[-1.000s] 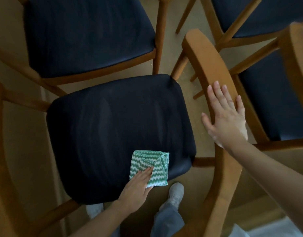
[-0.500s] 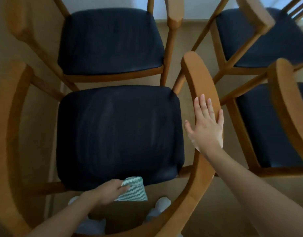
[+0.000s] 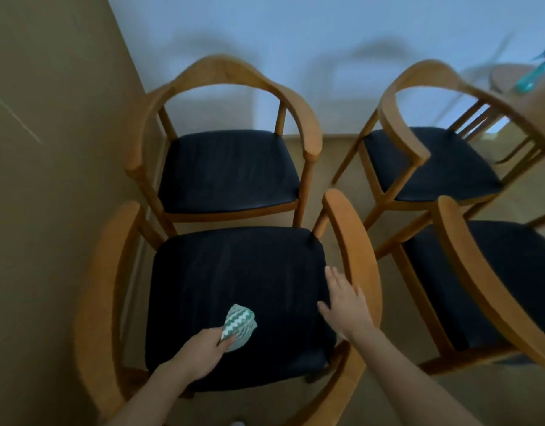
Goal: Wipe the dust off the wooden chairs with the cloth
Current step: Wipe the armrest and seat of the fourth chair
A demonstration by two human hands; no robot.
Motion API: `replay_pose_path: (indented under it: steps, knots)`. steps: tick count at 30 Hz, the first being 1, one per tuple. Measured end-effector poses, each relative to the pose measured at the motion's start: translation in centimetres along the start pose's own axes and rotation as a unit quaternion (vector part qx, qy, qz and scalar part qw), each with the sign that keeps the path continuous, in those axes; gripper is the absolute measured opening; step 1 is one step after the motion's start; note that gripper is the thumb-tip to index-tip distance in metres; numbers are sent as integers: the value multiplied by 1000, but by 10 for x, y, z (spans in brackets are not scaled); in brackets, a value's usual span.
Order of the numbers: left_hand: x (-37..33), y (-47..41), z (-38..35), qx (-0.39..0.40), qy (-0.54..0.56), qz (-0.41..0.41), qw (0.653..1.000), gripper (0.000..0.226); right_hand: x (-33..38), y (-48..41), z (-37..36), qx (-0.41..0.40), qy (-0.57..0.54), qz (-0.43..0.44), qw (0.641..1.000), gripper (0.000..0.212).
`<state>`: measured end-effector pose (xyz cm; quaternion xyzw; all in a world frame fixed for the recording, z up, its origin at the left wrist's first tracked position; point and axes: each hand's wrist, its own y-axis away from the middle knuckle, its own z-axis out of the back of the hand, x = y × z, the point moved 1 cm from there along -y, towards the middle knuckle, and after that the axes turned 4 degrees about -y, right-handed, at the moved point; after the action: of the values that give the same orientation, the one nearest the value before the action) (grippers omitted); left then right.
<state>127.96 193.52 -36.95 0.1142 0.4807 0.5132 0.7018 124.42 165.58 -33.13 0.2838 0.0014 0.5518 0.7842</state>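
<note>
1. The left hand (image 3: 200, 353) pinches the cloth (image 3: 240, 326) between thumb and fingers. The cloth is over the front part of the dark seat (image 3: 234, 272) of the nearest chair (image 3: 108, 272). I cannot tell if it touches the seat.
2. The right hand (image 3: 345, 305) is flat with straight fingers and holds nothing. It is just beside the inner side of the right armrest (image 3: 357, 253).
3. I judge the task to be in its early part. The seat shows faint pale streaks, perhaps from wiping, and the cloth is not on any wooden part.
4. The far left chair (image 3: 222, 72), the far right chair (image 3: 400, 124) and the near right chair (image 3: 468, 256) have no hand near them, so they are probably left to do.
5. The cloth is small, white with green zigzag stripes, and crumpled into a soft ball. The picture is too blurred to show any dust.
</note>
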Motion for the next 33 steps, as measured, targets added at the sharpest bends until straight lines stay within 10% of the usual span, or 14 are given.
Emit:
replay_pose_path:
  steps: [9,15,28,33]
  knots:
    - [-84,64,54,30,-223,-187,956,31,72,94,25,95,-107,133,981,91]
    - [-144,93,71,-2,-270,-264,926,36,77,117,63,104,-113,113,982,47]
    - [-264,66,38,-46,-327,-272,904,23,-17,120,154,-12,97,161,982,24]
    - [-316,28,24,-54,-317,-219,921,51,-107,115,210,-53,114,118,985,16]
